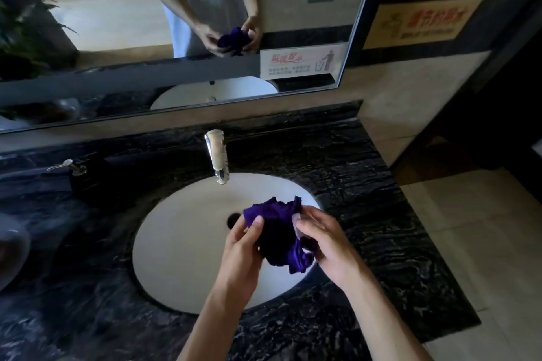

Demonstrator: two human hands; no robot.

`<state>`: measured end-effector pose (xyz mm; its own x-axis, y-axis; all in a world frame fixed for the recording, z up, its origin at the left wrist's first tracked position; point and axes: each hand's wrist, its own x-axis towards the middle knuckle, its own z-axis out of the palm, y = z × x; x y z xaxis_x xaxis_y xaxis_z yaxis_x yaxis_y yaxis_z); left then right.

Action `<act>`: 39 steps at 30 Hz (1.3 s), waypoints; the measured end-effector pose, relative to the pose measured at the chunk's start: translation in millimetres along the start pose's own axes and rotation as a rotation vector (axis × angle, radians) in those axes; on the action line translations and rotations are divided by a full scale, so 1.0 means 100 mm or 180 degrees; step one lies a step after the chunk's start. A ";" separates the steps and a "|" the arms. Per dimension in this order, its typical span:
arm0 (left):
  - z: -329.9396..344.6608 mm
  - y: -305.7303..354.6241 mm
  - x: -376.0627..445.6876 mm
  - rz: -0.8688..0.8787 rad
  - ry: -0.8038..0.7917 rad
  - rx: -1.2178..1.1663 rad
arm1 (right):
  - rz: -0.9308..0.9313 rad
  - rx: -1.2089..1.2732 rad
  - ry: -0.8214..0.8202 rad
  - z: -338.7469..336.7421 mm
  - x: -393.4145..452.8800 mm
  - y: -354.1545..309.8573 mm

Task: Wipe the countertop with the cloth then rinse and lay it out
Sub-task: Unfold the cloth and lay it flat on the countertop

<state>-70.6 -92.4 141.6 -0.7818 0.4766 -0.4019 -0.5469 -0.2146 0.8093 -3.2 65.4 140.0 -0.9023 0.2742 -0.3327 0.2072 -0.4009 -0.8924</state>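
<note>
Over the white basin (181, 243) set in dark countertop (366, 214), my left hand (243, 255) and right hand (325, 246) pinch the bunched purple cloth (278, 231), soft, limp, probably wet; best gripped at its edges.

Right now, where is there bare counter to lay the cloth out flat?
Widest bare patch: the countertop right of the sink, out to its right edge. Also the near strip. Crowded: left by the soap pump; behind the basin, the faucet.
</note>
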 end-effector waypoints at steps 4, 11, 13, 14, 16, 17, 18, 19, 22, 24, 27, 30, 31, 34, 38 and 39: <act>0.37 -0.12 -0.02 0.0162 0.0252 0.0031 | -0.0191 -0.0469 -0.0133 -0.37 -0.05 -0.18; 0.80 -0.32 -0.06 0.0149 -0.0053 0.0145 | -0.0288 -0.0553 -0.0216 -0.87 -0.09 -0.30; 0.86 -0.38 -0.04 0.0165 -0.0135 0.0068 | -0.0381 -0.0386 -0.0183 -0.99 -0.12 -0.31; 0.89 -0.40 -0.03 0.0202 -0.0185 0.0039 | -0.0455 -0.0335 -0.0151 -1.04 -0.14 -0.32; 0.95 -0.41 -0.02 0.0281 -0.0340 0.0039 | -0.0616 -0.0312 -0.0051 -1.14 -0.17 -0.32; 0.98 -0.41 -0.02 0.0292 -0.0443 0.0039 | -0.0682 -0.0296 0.0006 -1.18 -0.19 -0.32; 1.01 -0.40 -0.02 0.0279 -0.0535 0.0080 | -0.0731 -0.0238 0.0055 -1.23 -0.19 -0.32; 1.03 -0.39 -0.01 0.0264 -0.0590 0.0201 | -0.0760 -0.0163 0.0105 -1.28 -0.20 -0.33; 1.01 -0.41 0.03 0.0292 -0.0681 0.0883 | -0.0799 -0.0064 0.0189 -1.41 -0.22 -0.35; 1.01 -0.43 0.03 0.0358 -0.0771 0.1355 | -0.0868 -0.0058 0.0252 -1.48 -0.23 -0.37; 1.06 -0.45 0.03 0.0354 -0.0705 0.1815 | -0.0885 -0.0090 0.0373 -1.58 -0.25 -0.41; 1.03 -0.50 0.03 0.0373 -0.0583 0.2053 | -0.0886 -0.0179 0.0447 -1.72 -0.30 -0.47; 1.02 -0.51 0.02 0.0429 -0.0586 0.2103 | -0.0901 -0.0265 0.0423 -1.77 -0.33 -0.49; 1.06 -0.57 -0.05 0.0497 -0.0567 0.2134 | -0.0938 -0.0709 0.0252 -1.91 -0.44 -0.51; 1.12 -0.67 -0.10 0.0465 -0.0574 0.2088 | -0.0850 -0.1197 0.0339 -2.10 -0.60 -0.46; 1.13 -0.69 -0.09 0.0462 -0.0546 0.2044 | -0.0841 -0.1248 0.0448 -2.13 -0.63 -0.46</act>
<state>8.2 14.8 137.7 -0.7463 0.6210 -0.2394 -0.1124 0.2368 0.9650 124.5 252.5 137.7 -0.8889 0.4485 -0.0932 0.1292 0.0502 -0.9903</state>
